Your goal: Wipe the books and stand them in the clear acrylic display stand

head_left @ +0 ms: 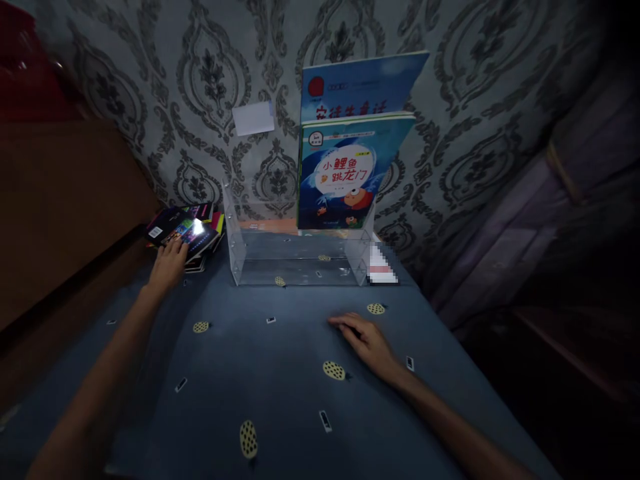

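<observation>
At the left of the head view, my left hand (171, 262) rests its spread fingers on the near edge of a dark, glossy book (193, 235). That book lies on top of a small, uneven pile of books; whether my thumb goes beneath it I cannot tell. My right hand (366, 341) lies on the table with fingers stretched out and nothing in them. Ahead of it stands a clear acrylic book rack (236, 250). In the rack's right half a blue-green picture book (333, 173) stands upright, and a taller blue book (365, 83) rises behind it.
A blue cloth with pineapple prints covers the table (295, 373). A brown box-like panel (65, 207) borders the left side, with a red item (30, 67) above. White paper (381, 263) lies right of the rack. Patterned wallpaper behind bears a white card (254, 119). A curtain (520, 220) hangs at right.
</observation>
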### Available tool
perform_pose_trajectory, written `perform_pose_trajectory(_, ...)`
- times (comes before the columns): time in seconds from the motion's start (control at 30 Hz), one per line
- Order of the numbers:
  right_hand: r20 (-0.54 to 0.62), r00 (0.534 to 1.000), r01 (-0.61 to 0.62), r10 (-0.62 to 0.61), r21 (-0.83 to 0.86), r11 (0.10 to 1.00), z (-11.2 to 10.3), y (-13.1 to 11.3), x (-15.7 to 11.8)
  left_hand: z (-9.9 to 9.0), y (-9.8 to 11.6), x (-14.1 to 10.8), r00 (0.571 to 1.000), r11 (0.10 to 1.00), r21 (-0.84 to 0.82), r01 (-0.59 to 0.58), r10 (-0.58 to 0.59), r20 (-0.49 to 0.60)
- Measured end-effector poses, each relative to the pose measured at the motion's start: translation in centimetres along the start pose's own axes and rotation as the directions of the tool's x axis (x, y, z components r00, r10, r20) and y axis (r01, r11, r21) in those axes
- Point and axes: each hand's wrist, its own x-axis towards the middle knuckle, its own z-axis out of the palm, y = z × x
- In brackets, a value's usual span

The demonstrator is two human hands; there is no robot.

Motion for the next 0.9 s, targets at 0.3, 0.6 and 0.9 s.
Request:
perform_pose_trajectory(0.3,-0.017,1.000,0.010,-0.010,-0.022,1.000,0.3,0.7,0.0,2.0,-0.3,-5.4,0.998,0.999,-0.029,-0.042,0.043,0.046)
perform_pose_trajectory(0.6,-0.008,0.999,0.048,-0.048,-0.044,0.998,0.3,0.5,0.0,2.8,-0.4,-11.6,0.981,0.980,-0.126,-0.152,0.166,0.105)
perform_pose_trajectory(0.9,-0.006,0.999,0.051,-0.051,-0.060,0.997,0.4,0.4,0.0,2.9,-0.6,-15.0,0.955,0.960,-0.170,-0.222,0.249,0.159)
